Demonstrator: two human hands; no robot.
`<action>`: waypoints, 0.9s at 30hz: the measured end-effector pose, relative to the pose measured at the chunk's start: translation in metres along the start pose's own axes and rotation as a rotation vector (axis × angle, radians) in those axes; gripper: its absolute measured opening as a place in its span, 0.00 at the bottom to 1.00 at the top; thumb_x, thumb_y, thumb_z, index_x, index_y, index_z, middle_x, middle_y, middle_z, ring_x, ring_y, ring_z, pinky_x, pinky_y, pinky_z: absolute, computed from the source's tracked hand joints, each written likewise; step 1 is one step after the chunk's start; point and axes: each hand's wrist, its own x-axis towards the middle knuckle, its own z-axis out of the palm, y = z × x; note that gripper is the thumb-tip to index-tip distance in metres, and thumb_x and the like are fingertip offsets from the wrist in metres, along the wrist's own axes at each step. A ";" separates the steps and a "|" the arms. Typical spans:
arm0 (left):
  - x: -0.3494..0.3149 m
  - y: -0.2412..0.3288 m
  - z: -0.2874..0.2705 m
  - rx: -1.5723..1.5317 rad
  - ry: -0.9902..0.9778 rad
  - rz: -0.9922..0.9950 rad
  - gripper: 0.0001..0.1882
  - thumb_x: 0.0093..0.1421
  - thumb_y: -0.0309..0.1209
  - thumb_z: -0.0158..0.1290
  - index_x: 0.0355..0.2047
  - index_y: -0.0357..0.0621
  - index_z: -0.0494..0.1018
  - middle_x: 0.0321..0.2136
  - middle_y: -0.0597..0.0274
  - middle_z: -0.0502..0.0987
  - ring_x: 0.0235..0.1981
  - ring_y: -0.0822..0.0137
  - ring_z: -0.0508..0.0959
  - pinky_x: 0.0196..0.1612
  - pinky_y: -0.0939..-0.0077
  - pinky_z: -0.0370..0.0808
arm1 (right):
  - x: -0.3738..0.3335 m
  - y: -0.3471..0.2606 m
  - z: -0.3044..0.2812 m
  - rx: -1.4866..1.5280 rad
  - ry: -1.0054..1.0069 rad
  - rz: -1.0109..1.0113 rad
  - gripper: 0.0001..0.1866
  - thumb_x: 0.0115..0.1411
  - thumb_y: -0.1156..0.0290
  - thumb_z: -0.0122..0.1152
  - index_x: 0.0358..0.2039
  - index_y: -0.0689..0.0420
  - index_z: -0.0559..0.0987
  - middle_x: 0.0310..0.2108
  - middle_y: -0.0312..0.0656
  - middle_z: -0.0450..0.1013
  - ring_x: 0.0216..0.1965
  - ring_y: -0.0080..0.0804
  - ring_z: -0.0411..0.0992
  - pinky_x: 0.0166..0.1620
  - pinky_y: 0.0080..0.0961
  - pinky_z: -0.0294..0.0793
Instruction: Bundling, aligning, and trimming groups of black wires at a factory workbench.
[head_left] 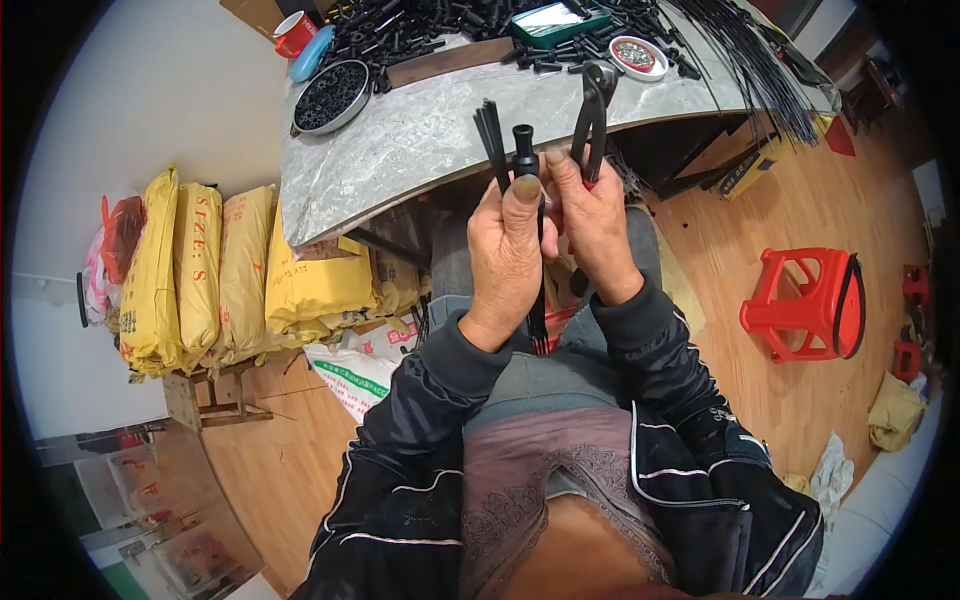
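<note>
Black tube (524,150) sits upright between my two hands, just in front of the table edge (400,190) and above my lap.

Head view: my left hand (505,250) is wrapped shut around a bundle of thin black rods (491,135), the thumb pressed against the tube's lower part. The rods poke up above the fist and hang out below it toward my knees. My right hand (590,225) is closed on a pair of pliers (593,115), handles up, while its fingertips also pinch the tube from the other side. Whether the plier jaws grip anything I cannot tell; they are hidden behind the fingers.

To do this well, I judge the tube should stay straight and steady under the left thumb, with the rods kept bunched so none splay, and the pliers held clear of the rods.

On the table behind lie heaps of black parts (420,30), a round pan (330,97) and a small dish (637,55). Yellow sacks (215,270) are stacked to my left, a red stool (800,300) to my right.
</note>
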 end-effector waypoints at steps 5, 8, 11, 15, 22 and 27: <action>0.002 -0.002 0.001 0.036 -0.020 -0.017 0.28 0.64 0.56 0.45 0.31 0.39 0.69 0.15 0.73 0.64 0.15 0.82 0.64 0.19 0.86 0.60 | 0.009 0.000 0.002 -0.381 0.125 -0.253 0.15 0.65 0.62 0.56 0.30 0.62 0.73 0.21 0.38 0.73 0.18 0.20 0.70 0.20 0.22 0.68; 0.003 -0.003 -0.001 0.037 -0.016 -0.031 0.29 0.64 0.58 0.44 0.29 0.39 0.68 0.15 0.73 0.64 0.15 0.81 0.64 0.19 0.85 0.60 | 0.006 -0.004 0.002 -0.453 0.101 -0.321 0.13 0.65 0.64 0.55 0.30 0.62 0.73 0.23 0.39 0.73 0.16 0.22 0.70 0.18 0.22 0.68; 0.005 -0.001 -0.003 0.022 -0.012 -0.058 0.31 0.64 0.59 0.43 0.31 0.37 0.69 0.17 0.71 0.65 0.15 0.81 0.65 0.19 0.85 0.60 | -0.001 -0.010 0.003 -0.200 0.006 -0.154 0.13 0.66 0.64 0.54 0.31 0.61 0.74 0.22 0.35 0.71 0.18 0.19 0.67 0.19 0.18 0.65; 0.006 0.004 -0.007 -0.050 -0.042 -0.126 0.36 0.64 0.60 0.42 0.44 0.32 0.72 0.24 0.67 0.68 0.17 0.81 0.66 0.20 0.85 0.61 | 0.000 -0.020 -0.007 -0.040 -0.085 0.093 0.12 0.66 0.63 0.55 0.34 0.59 0.76 0.20 0.30 0.68 0.19 0.13 0.63 0.20 0.12 0.60; 0.014 0.002 -0.014 0.079 0.016 -0.106 0.40 0.65 0.62 0.38 0.50 0.29 0.70 0.22 0.68 0.69 0.20 0.80 0.66 0.24 0.85 0.63 | -0.008 -0.018 -0.011 0.065 -0.320 0.167 0.11 0.67 0.64 0.53 0.38 0.60 0.75 0.20 0.30 0.66 0.22 0.16 0.66 0.27 0.14 0.61; 0.015 0.000 -0.017 0.107 -0.019 -0.116 0.40 0.65 0.62 0.37 0.49 0.31 0.71 0.20 0.70 0.69 0.20 0.80 0.66 0.25 0.86 0.62 | -0.013 -0.017 -0.006 -0.011 -0.273 0.091 0.11 0.66 0.65 0.53 0.38 0.60 0.74 0.21 0.30 0.66 0.22 0.17 0.66 0.26 0.14 0.61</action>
